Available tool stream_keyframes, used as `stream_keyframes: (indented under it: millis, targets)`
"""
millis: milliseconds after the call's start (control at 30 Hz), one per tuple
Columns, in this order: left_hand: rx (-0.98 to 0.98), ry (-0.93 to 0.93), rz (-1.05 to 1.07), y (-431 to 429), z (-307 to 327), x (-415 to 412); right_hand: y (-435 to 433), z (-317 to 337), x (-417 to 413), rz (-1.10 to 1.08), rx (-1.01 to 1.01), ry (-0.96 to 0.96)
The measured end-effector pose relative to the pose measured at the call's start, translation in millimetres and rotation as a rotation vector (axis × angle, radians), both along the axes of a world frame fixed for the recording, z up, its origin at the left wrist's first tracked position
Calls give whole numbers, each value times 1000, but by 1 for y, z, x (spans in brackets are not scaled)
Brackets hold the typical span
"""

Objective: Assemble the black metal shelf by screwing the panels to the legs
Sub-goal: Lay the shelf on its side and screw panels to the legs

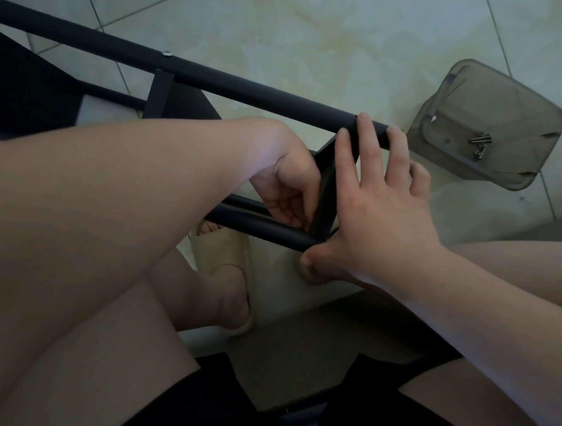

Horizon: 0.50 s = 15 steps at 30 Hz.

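Observation:
The black metal shelf lies on its side over a tiled floor. Its upper leg point(216, 77) runs from the upper left to the centre right, and a screw head point(166, 53) shows on it. A lower leg point(265, 226) runs below. A black panel edge point(328, 183) spans between the two legs. My right hand point(376, 203) spreads across them, fingertips on the upper leg's end, thumb under the lower leg. My left hand point(288, 183) curls at the panel's inner side by the lower leg; whatever it holds is hidden.
A smoky clear plastic container point(498, 125) lies on the floor at the right with a few loose screws point(480, 145) inside. Another black panel point(25, 88) fills the left. My knees and a foot in a pale slipper point(223, 262) sit under the shelf.

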<state>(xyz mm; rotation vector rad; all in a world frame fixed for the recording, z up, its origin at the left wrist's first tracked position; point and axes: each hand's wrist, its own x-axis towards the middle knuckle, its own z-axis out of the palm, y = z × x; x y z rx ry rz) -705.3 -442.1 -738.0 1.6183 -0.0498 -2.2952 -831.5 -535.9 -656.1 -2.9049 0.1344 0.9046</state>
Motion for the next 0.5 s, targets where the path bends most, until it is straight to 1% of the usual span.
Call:
stream_keyframes:
  millis: [167,267,400,500]
  targets:
    - [5,-59,-97,1,-2,-3,0,0,0,2,1,1]
    - [-5,-62,-144,-2,0,0,0,0,0,-4,8,0]
    - [-11,-17,-146,-2,3,4,0,0,0,-5,11,3]
    - [-7,-39,-154,1,2,2,0,1,0,-6,13,4]
